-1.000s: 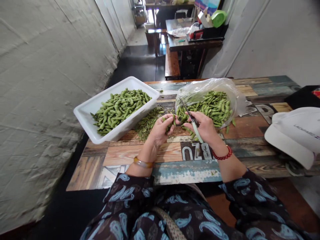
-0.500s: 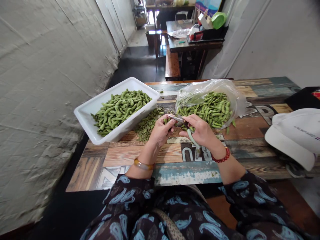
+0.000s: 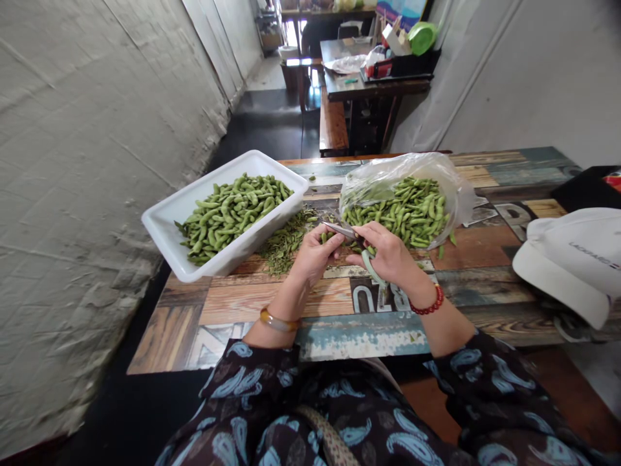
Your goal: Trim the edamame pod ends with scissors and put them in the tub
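Note:
My right hand [image 3: 387, 252] is closed round a pair of scissors [image 3: 371, 265] with pale green handles, the blades pointing left. Their tips reach the fingers of my left hand [image 3: 314, 254], which pinches a green soybean pod [image 3: 324, 237], partly hidden by the fingers. Left of my hands, a white plastic tub [image 3: 160, 223] holds a heap of pods [image 3: 233, 217]. Beyond my right hand, a clear plastic bag [image 3: 463, 194] lies with its mouth toward me, full of more pods [image 3: 412, 210]. Stem trimmings [image 3: 284, 246] are piled between the tub and my left hand.
All this stands on a patchwork wood-pattern table [image 3: 272, 301]. A white cap [image 3: 572, 259] sits at its right end, beside a black box [image 3: 585, 188]. Farther off are another table [image 3: 339, 55] and a bench [image 3: 333, 123]. A rough wall [image 3: 97, 162] runs along the left.
The camera view has shifted slightly. Both hands keep nearly the same pose, with the scissor tips still at the left fingers.

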A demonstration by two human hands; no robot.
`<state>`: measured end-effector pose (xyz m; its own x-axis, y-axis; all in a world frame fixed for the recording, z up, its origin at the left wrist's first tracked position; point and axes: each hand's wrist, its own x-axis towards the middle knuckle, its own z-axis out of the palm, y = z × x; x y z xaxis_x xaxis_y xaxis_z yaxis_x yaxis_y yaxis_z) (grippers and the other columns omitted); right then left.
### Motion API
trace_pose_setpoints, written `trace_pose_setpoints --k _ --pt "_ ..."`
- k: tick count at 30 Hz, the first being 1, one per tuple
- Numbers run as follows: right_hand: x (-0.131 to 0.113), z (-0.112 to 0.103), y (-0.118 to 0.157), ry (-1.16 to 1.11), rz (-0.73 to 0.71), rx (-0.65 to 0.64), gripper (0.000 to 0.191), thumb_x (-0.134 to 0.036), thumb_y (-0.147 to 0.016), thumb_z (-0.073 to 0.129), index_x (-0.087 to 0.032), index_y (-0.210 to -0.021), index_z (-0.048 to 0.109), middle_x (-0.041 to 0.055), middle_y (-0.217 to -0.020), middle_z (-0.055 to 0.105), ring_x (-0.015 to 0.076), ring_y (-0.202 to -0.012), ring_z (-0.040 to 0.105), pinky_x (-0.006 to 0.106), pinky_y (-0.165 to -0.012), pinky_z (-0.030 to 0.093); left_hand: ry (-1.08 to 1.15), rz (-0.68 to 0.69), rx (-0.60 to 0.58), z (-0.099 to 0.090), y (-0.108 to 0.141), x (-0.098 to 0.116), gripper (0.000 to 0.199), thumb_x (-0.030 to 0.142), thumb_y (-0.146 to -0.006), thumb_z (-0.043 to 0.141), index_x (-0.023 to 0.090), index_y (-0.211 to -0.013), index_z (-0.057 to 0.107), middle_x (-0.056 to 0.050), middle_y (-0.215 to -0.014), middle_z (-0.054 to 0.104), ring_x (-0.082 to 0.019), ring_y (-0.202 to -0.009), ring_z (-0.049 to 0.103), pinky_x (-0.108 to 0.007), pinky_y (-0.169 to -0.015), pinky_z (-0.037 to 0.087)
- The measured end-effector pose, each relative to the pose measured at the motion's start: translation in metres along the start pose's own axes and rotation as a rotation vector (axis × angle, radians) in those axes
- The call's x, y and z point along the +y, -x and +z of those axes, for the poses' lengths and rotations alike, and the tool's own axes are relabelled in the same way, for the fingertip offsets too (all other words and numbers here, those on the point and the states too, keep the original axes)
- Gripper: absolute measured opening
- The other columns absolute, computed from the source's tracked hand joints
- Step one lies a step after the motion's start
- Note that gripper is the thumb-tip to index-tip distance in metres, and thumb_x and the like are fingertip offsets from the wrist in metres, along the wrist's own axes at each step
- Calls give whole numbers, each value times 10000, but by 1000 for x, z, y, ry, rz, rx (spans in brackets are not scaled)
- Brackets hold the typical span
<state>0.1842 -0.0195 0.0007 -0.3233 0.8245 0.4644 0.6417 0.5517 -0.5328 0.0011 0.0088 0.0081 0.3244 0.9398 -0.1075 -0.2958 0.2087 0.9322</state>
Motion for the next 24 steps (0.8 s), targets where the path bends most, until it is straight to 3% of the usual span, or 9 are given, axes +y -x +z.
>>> trace_pose_setpoints --k 7,14,24 --pt "5 4 1 -8 29 1 415 -383 -853 714 -199 -1213 619 64 -945 623 177 -685 567 317 -654 509 -20 0 52 0 0 1 383 398 -619 853 157 -795 612 58 -554 543 -37 -427 419 -159 -410 246" --pt "10 4 -1 -48 148 169 462 -482 -851 691 -195 -1208 633 71 -952 644 208 -768 619 366 -770 545 199 -16 90 -5 -4 5 379 316 -619 848 171 -816 559 69 -586 518 -36 -444 399 -142 -378 216" --pt "8 11 2 -54 98 77 540 -456 -784 771 -208 -1235 608 94 -1062 637 234 -877 637 398 -814 569 297 12 96 -9 -7 4 381 277 -623 846 174 -864 569 26 -751 640 -23 -472 444 -118 -373 252"
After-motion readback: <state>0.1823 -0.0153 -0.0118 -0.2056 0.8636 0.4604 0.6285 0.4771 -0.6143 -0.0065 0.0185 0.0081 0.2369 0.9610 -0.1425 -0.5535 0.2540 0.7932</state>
